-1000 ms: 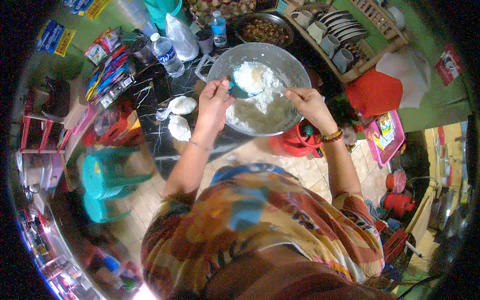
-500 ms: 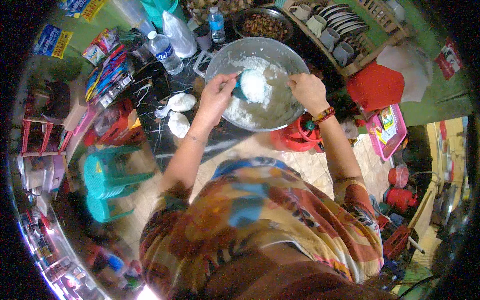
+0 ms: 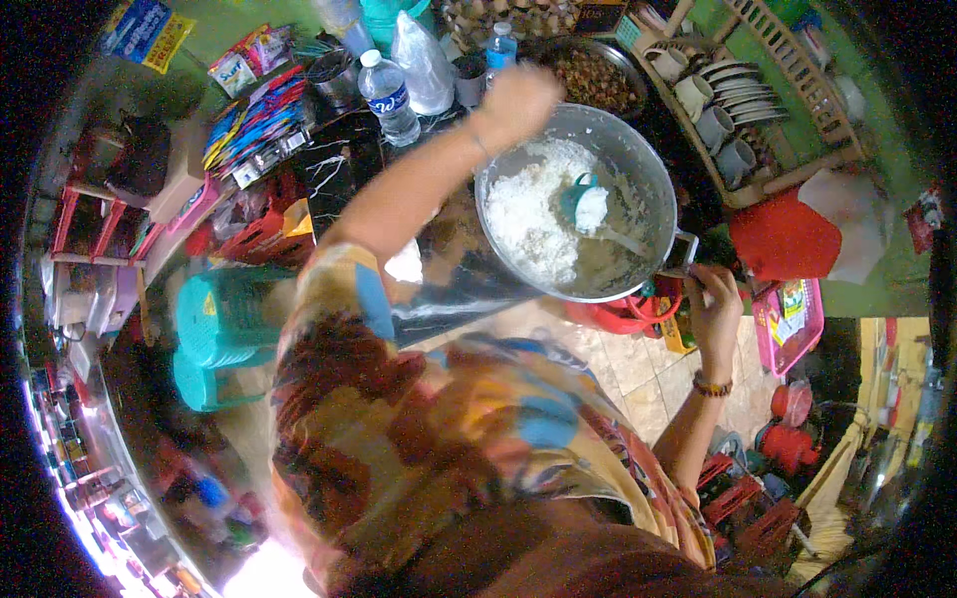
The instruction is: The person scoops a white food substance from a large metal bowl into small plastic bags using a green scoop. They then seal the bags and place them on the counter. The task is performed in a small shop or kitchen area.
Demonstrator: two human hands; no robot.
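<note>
A large metal bowl (image 3: 648, 169) stands on the dark counter with white flour and wet dough in it. A teal scoop (image 3: 582, 202) filled with flour lies in the middle of the bowl, and no hand is on it. My left hand (image 3: 513, 100) is raised over the bowl's far-left rim, blurred with the fingers curled; I cannot tell if it holds anything. My right hand (image 3: 712, 302) is at the bowl's near-right edge, its fingers curled at the small handle (image 3: 682, 253) there.
Water bottles (image 3: 387, 95) and a clear bag stand behind the bowl. A dark pan of brown food (image 3: 598, 75) and a wooden dish rack (image 3: 768, 90) with cups and plates lie beyond. Red basin (image 3: 628, 314), pink tray (image 3: 788, 324), teal stools (image 3: 224, 319), hanging sachets (image 3: 249, 130).
Both hands have left the inside of the bowl. My left hand let go of the teal scoop and rose to the far rim. My right hand dropped to the near-right edge.
</note>
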